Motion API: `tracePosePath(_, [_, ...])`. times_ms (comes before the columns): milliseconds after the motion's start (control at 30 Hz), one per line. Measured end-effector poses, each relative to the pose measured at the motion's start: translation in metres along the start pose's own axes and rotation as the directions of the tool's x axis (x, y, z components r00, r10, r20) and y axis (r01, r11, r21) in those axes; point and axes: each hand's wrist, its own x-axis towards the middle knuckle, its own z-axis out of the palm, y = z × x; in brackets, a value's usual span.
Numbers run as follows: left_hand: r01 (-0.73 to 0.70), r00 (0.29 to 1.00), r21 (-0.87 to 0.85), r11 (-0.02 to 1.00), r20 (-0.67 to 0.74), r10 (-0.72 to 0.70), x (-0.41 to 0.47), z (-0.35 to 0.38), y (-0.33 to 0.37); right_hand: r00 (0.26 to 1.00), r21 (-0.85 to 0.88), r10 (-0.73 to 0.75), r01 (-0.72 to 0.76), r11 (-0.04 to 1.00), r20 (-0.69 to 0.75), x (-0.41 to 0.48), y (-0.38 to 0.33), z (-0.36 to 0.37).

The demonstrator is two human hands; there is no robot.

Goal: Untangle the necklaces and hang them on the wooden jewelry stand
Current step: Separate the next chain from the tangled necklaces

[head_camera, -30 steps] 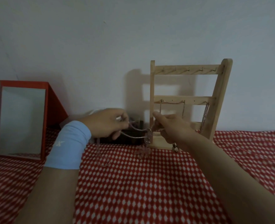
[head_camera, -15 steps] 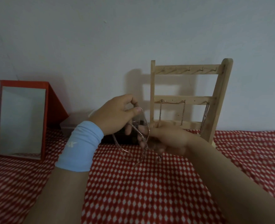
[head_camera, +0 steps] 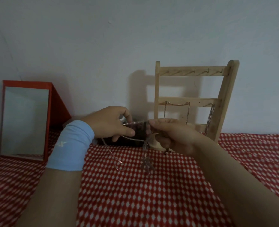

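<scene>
Your left hand (head_camera: 109,124) and right hand (head_camera: 174,136) each pinch the chain (head_camera: 136,122), stretched left-to-right between them, with the stand (head_camera: 201,101) just beyond, nearest your right hand.

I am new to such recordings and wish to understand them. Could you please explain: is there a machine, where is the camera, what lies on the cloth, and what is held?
There is no machine: these are a person's two bare hands. All pictures come from one camera worn on the head, looking forward and down. The left hand, with a light blue wristband, and the right hand pinch a thin silver necklace chain stretched between them; a spiky metal pendant dangles below. On the red cloth with white diamonds stand a wooden jewelry stand, with chains already hanging from its middle bar, and a red-framed mirror at the left.
</scene>
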Motion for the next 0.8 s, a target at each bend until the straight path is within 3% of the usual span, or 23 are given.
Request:
tracePosePath(133, [0.086, 0.991, 0.019, 0.996, 0.097, -0.088, 0.002, 0.002, -0.010, 0.984, 0.162, 0.104, -0.127, 0.979, 0.144, 0.000, 0.000, -0.007])
tracePosePath(267, [0.052, 0.987, -0.033, 0.998, 0.155, -0.047, 0.003, 0.003, -0.017, 0.994, -0.114, 0.100, -0.094, 0.989, 0.045, -0.004, -0.004, -0.012])
tracePosePath(333, [-0.007, 0.989, -0.013, 1.000, 0.147, 0.009, 0.003, 0.004, -0.019, 0.994, -0.269, 0.067, -0.088, 0.959, -0.086, -0.005, -0.007, -0.012])
tracePosePath(433, [-0.032, 0.990, -0.005, 0.999, 0.137, 0.032, 0.005, 0.006, -0.015, 0.942, -0.548, -0.063, -0.136, 0.826, -0.330, -0.002, -0.003, -0.007])
tracePosePath(500, [-0.005, 0.988, 0.029, 1.000, 0.154, 0.000, 0.007, 0.008, -0.011, 0.901, -0.634, -0.175, -0.132, 0.762, -0.397, 0.004, 0.005, -0.008])
tracePosePath(600, [0.042, 0.977, 0.143, 0.989, 0.199, -0.070, 0.009, 0.009, -0.013, 0.865, -0.738, -0.278, -0.144, 0.660, -0.417, 0.006, 0.009, -0.012])
tracePosePath(800, [0.147, 0.925, 0.222, 0.964, 0.316, -0.213, 0.009, 0.010, -0.016, 0.944, -0.842, -0.128, -0.203, 0.501, -0.304, 0.003, 0.003, -0.015])
